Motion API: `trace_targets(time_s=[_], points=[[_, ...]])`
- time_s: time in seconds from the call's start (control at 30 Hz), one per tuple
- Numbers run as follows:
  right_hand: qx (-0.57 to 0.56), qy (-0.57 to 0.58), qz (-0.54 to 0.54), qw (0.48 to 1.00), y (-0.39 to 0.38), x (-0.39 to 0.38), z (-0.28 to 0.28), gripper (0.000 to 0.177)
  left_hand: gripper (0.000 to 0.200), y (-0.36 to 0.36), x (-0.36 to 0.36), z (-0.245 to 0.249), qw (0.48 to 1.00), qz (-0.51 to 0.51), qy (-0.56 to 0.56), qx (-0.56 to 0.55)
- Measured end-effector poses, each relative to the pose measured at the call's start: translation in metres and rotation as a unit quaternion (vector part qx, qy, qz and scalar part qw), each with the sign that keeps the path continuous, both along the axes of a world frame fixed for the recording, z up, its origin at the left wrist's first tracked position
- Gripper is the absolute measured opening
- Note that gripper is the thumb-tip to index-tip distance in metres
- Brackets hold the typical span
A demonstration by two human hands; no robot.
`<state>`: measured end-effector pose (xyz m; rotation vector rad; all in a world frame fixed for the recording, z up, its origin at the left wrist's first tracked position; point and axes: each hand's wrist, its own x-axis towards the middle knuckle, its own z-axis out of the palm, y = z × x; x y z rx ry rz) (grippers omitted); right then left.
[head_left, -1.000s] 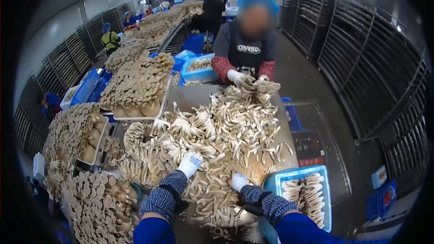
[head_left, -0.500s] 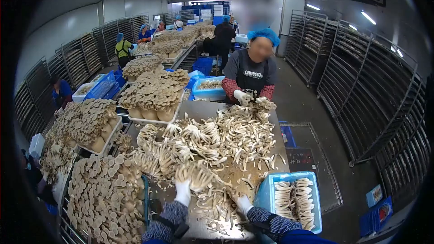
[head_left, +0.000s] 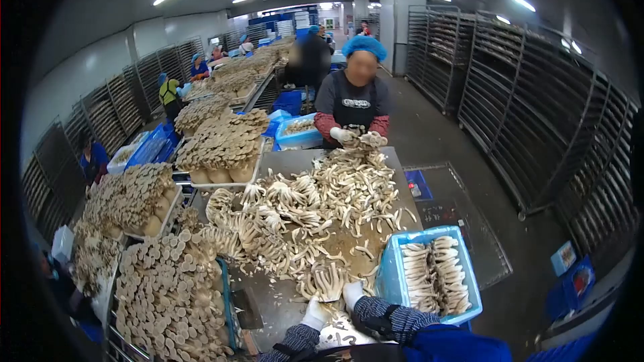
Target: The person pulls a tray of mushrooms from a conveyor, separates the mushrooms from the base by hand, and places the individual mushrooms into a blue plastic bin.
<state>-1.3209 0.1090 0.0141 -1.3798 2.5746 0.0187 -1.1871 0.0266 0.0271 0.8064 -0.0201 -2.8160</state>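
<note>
A cluster of pale, long-stemmed mushrooms [head_left: 325, 281] stands fanned out just above the table's near edge. My left hand [head_left: 314, 312], in a white glove, grips it low down at the base. Close against its right side is my right hand [head_left: 353, 293], also gloved, with curled fingers; what they hold is hidden. Loose mushrooms [head_left: 355, 181] lie heaped across the metal table [head_left: 268, 302] beyond my hands. To the right, a light blue bin [head_left: 390, 278] contains mushrooms [head_left: 439, 275] laid in two rows.
Dense brown-capped mushrooms [head_left: 168, 295] fill the left side, with more in a white tray [head_left: 231, 183] farther back. Across the table, a person in a blue hair cap [head_left: 363, 47] handles mushrooms. Tall metal racks [head_left: 523, 107] line the right aisle.
My left hand has brought the mushroom cluster right and nearer to me. My right hand has moved in beside it. The view has shifted, and the co-worker's head is more upright.
</note>
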Motion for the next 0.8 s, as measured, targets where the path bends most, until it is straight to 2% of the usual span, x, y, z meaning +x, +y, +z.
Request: trace_targets(time_s=[0.03, 0.07, 0.1, 0.13, 0.17, 0.23, 0.27, 0.3, 0.33, 0.37, 0.43, 0.5, 0.53, 0.57, 0.6, 0.63, 0.67, 0.7, 0.73, 0.77, 0.8], points=[[-0.075, -0.071, -0.12, 0.987, -0.011, -0.006, -0.064, 0.019, 0.053, -0.001, -0.001, 0.0, 0.999, 0.004, 0.021, 0.044], [-0.188, -0.147, -0.238, 0.941, -0.021, -0.013, -0.13, 0.021, 0.052, -0.003, 0.0, -0.004, 0.999, 0.0, 0.032, 0.044], [-0.309, -0.193, -0.332, 0.87, -0.03, -0.02, -0.196, 0.022, 0.052, -0.005, 0.001, -0.009, 0.998, -0.005, 0.044, 0.044], [-0.242, -0.195, -0.268, 0.912, -0.03, -0.019, -0.19, 0.027, 0.052, -0.004, 0.002, -0.004, 0.999, -0.016, 0.035, 0.037], [-0.249, -0.201, -0.279, 0.905, -0.03, -0.015, -0.175, 0.027, 0.051, 0.0, 0.002, 0.005, 1.0, -0.005, 0.027, 0.009], [-0.269, -0.214, -0.265, 0.901, -0.027, 0.005, -0.101, 0.028, 0.05, -0.001, 0.005, 0.011, 1.0, -0.006, 0.011, -0.027], [-0.384, -0.244, -0.449, 0.769, -0.022, 0.024, -0.021, 0.02, 0.051, -0.003, 0.007, 0.011, 0.999, -0.014, 0.036, 0.005], [-0.388, -0.249, -0.459, 0.759, -0.024, 0.021, -0.044, 0.02, 0.052, -0.005, 0.009, 0.012, 0.997, -0.021, 0.06, 0.038], [-0.321, -0.146, -0.325, 0.877, -0.029, 0.014, -0.094, 0.017, 0.052, -0.007, 0.009, 0.015, 0.998, -0.031, 0.052, 0.033], [-0.237, -0.036, -0.175, 0.955, -0.033, 0.011, -0.123, 0.015, 0.054, -0.007, 0.008, 0.017, 0.998, -0.03, 0.05, 0.008], [-0.268, -0.04, -0.205, 0.941, -0.021, 0.014, -0.083, 0.013, 0.059, -0.006, 0.006, 0.018, 0.998, -0.023, 0.051, -0.037], [-0.145, 0.02, -0.03, 0.989, -0.005, 0.012, -0.039, 0.011, 0.061, -0.012, 0.001, 0.009, 0.998, -0.008, 0.045, -0.038], [-0.144, 0.018, -0.032, 0.989, -0.003, 0.013, -0.036, 0.011, 0.062, -0.013, 0.001, 0.005, 0.998, 0.011, 0.042, -0.037], [-0.291, -0.115, -0.087, 0.946, -0.005, 0.013, -0.046, 0.01, 0.062, -0.011, -0.002, 0.014, 0.998, 0.01, 0.04, -0.036], [-0.424, -0.244, -0.138, 0.861, -0.007, 0.013, -0.055, 0.009, 0.062, -0.01, -0.006, 0.023, 0.998, 0.022, 0.059, -0.01], [-0.422, -0.244, -0.138, 0.862, -0.014, 0.01, -0.08, 0.009, 0.063, -0.009, -0.007, 0.03, 0.996, 0.036, 0.078, 0.016], [-0.348, -0.18, -0.11, 0.914, -0.025, 0.002, -0.118, 0.01, 0.064, -0.013, -0.008, 0.023, 0.997, 0.012, 0.055, -0.044], [-0.268, -0.112, -0.08, 0.954, -0.034, -0.007, -0.153, 0.013, 0.064, -0.011, -0.008, 0.03, 0.998, 0.013, 0.056, -0.04], [-0.322, -0.185, -0.144, 0.917, -0.035, -0.013, -0.182, 0.008, 0.062, -0.006, -0.009, 0.05, 0.993, 0.011, 0.075, -0.087], [-0.315, -0.184, -0.145, 0.92, -0.029, -0.017, -0.181, 0.008, 0.059, -0.001, -0.01, 0.067, 0.987, 0.008, 0.093, -0.132], [-0.339, -0.148, -0.129, 0.92, -0.023, -0.025, -0.169, 0.017, 0.059, 0.001, -0.012, 0.074, 0.989, 0.024, 0.086, -0.114]])
